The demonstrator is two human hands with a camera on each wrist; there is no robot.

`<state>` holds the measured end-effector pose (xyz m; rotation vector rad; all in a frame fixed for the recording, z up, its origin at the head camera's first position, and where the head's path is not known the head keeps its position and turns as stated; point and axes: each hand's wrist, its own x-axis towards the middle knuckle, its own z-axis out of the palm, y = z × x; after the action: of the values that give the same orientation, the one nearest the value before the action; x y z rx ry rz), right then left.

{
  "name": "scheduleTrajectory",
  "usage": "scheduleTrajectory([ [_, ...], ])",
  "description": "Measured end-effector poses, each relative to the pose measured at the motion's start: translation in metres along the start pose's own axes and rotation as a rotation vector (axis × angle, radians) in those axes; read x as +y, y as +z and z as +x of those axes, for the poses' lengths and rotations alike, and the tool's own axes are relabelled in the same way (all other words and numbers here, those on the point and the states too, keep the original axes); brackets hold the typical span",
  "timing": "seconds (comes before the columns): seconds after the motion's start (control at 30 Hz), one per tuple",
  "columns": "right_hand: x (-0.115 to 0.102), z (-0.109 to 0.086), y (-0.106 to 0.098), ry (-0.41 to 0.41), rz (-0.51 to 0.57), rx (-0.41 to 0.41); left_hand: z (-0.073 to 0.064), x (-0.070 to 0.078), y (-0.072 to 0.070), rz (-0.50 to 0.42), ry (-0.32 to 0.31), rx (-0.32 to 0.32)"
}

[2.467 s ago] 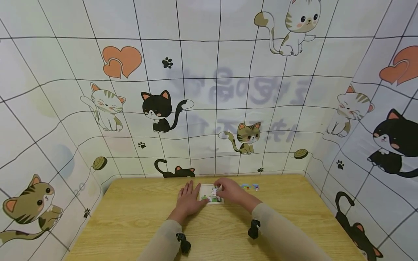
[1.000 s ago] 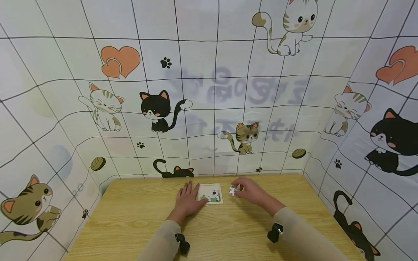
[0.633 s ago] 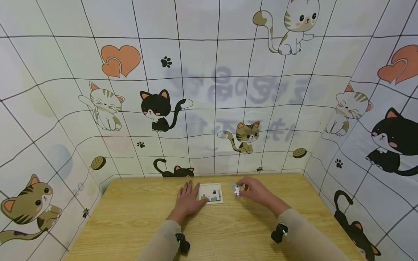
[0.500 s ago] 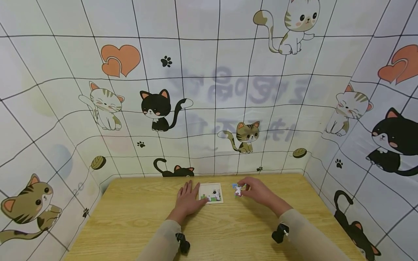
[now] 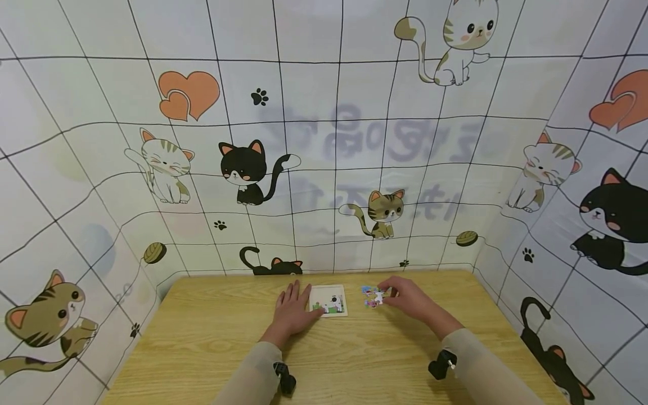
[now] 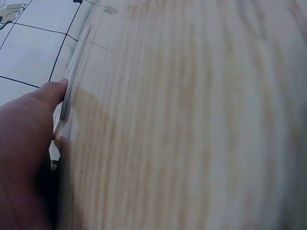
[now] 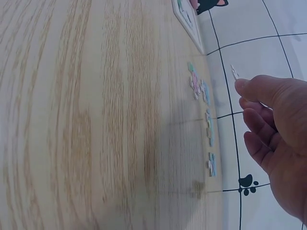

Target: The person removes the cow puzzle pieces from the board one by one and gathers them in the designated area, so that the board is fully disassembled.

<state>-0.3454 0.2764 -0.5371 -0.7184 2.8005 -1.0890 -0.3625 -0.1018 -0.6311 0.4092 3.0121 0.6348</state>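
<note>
My left hand (image 5: 292,313) lies flat on the table at the left of a small white-framed puzzle board (image 5: 322,293), its thumb over the board's lower left edge. A few pieces with green, white and black print fill the board's lower part; the upper part is bare. Farther right, my right hand (image 5: 409,299) pinches a whitish puzzle piece (image 5: 378,298) between thumb and fingers. The right wrist view shows that thin piece (image 7: 234,73) edge-on, raised off the table. Several colourful loose puzzle pieces (image 5: 371,304) lie close beside it; a blue-and-yellow one (image 7: 210,125) is among them.
The wooden table (image 5: 329,360) ends at the back against a white grid curtain (image 5: 314,236) printed with cats, which also hangs at both sides. Black wrist cameras (image 5: 286,380) sit on both sleeves.
My right hand has lifted the whitish piece away from the board and carried it rightward to the loose pieces, still pinching it. My left hand stays at the board.
</note>
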Motion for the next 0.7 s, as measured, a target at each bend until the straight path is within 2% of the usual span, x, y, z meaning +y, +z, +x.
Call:
scheduleTrajectory([
  [0.17,0.004,-0.003,-0.002,0.012,-0.001,0.013,0.0,0.001,0.0,0.002,-0.002,0.006],
  [0.5,0.011,-0.007,-0.002,0.087,0.02,0.033,-0.001,0.001,0.0,-0.011,0.001,0.007],
  [0.7,0.012,-0.008,-0.002,0.096,0.039,0.033,-0.002,0.001,0.0,-0.016,0.0,0.011],
])
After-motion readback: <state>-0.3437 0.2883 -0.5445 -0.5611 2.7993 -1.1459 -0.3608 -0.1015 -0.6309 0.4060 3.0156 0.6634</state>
